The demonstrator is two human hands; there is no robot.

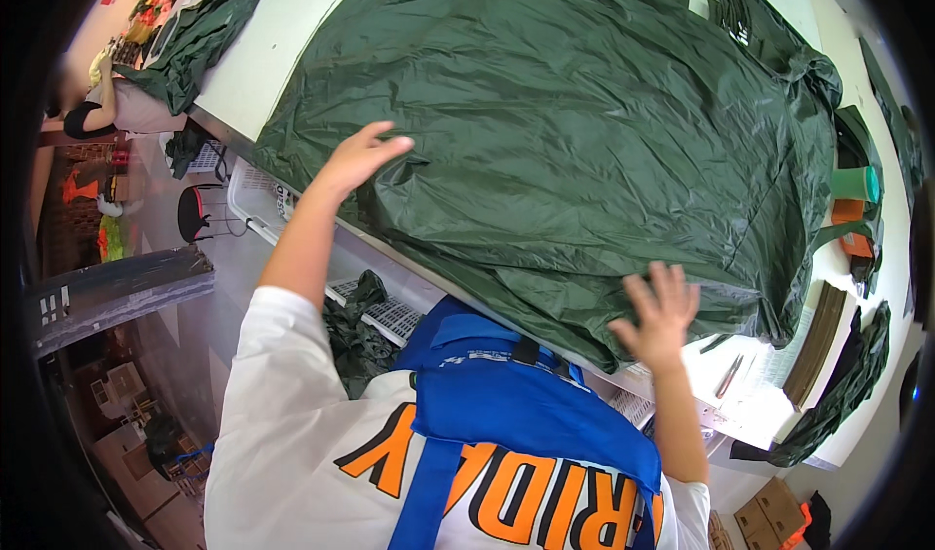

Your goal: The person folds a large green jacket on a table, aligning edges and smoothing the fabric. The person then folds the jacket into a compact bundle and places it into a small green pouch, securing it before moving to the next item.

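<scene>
White worktable (pixel 263 53), grey floor (pixel 209 336), black stool (pixel 193 214), cardboard boxes (pixel 765 516).

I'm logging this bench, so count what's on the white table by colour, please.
Dark green fabric pieces: 3, namely the big sheet under the left hand and right hand, a bundle far left, a pile far right
Teal cup: 1
Orange item: 1
Total: 5

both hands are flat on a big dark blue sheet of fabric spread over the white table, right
Not quite: the fabric is dark green, not blue. The head view shows the left hand and the right hand both resting open on it, spread over the white table.
</scene>
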